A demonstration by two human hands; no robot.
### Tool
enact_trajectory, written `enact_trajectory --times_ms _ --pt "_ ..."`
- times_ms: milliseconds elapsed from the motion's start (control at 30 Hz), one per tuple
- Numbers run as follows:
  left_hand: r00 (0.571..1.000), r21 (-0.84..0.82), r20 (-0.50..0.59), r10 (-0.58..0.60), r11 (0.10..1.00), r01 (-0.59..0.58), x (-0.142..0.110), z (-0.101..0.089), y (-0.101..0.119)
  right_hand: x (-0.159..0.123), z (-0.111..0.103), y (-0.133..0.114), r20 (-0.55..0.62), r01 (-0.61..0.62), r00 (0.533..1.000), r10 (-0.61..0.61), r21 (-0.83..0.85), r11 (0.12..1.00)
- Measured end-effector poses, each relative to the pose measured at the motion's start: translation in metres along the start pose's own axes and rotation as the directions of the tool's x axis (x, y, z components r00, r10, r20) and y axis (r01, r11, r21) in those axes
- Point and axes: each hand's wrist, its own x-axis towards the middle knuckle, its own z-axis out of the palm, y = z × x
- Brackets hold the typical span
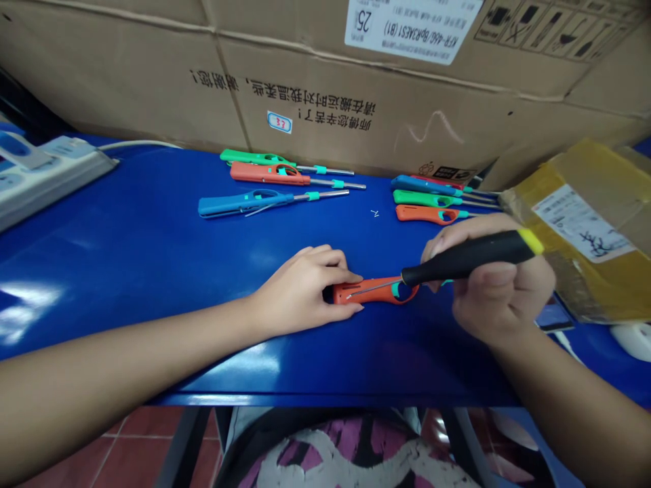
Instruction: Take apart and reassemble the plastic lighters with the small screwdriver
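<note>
a: where's the orange lighter (379,297)?

b: just right of centre in the frame, lying on the blue table (152,271), handle end to the left.

a: and the left hand (300,291)?

b: coming in from the left, thumb on the near edge and fingers on the far edge of that handle end. they grasp it from both sides, probably so it can't slide or roll, and the middle of the body is left open to reach.

a: what about the right hand (503,305)?

b: right of centre, fingers curled round the black screwdriver (468,259), yellow end up towards the right. the thin shaft slants down left over the lighter, its tip at the handle by the left hand. a low angle like that looks meant for steering the tip.

a: do the right fingertips touch the lighter's nozzle too?

b: can't tell, the hand hides most of it.

a: and the rest?

b: three lighters (264,175) side by side in the upper middle, another group (427,198) upper right, all nozzles pointing right. my guess is they're lined up to stay sorted and out of the hands' way. behind them stands a big cardboard box (152,74), with a taped parcel (564,271) at the right edge.
</note>
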Motion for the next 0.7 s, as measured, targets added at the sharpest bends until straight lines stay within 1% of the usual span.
enact_trajectory --times_ms 33,67,100,167,267,367,433,533,700 --pt "1.000 0.005 0.001 0.000 1.000 0.000 0.000 0.000 0.000 0.003 0.001 -0.006 -0.013 0.084 0.996 -0.085 -0.072 0.994" --pt "1.000 0.007 0.002 0.003 1.000 -0.003 0.000 0.000 0.000 0.007 0.003 -0.013 -0.005 0.124 0.992 -0.126 -0.146 0.982" --pt "1.000 0.007 0.001 0.006 1.000 -0.006 0.000 0.000 0.000 0.011 0.005 -0.019 0.018 0.151 0.988 -0.150 -0.203 0.967" --pt "1.000 -0.003 -0.002 0.010 1.000 -0.010 -0.001 0.000 0.000 0.020 0.010 -0.031 0.101 0.202 0.978 -0.181 -0.265 0.943" --pt "1.000 -0.022 -0.002 0.009 1.000 -0.009 -0.002 -0.001 0.000 0.028 0.019 -0.038 0.107 0.189 0.980 -0.165 -0.266 0.945" --pt "1.000 -0.042 0.007 0.011 0.999 -0.011 -0.003 -0.001 -0.001 0.028 0.027 -0.032 0.055 0.140 0.990 -0.131 -0.239 0.961" --pt "1.000 -0.044 0.013 0.011 0.999 -0.011 -0.004 0.000 -0.003 0.025 0.030 -0.026 0.031 0.131 0.991 -0.127 -0.236 0.963" --pt "1.000 -0.040 0.009 0.008 0.999 -0.008 -0.004 0.001 -0.004 0.020 0.032 -0.020 0.021 0.122 0.992 -0.121 -0.246 0.961" --pt "1.000 -0.043 0.010 0.009 0.999 -0.009 -0.004 0.001 -0.004 0.018 0.032 -0.018 0.015 0.109 0.994 -0.109 -0.239 0.965"
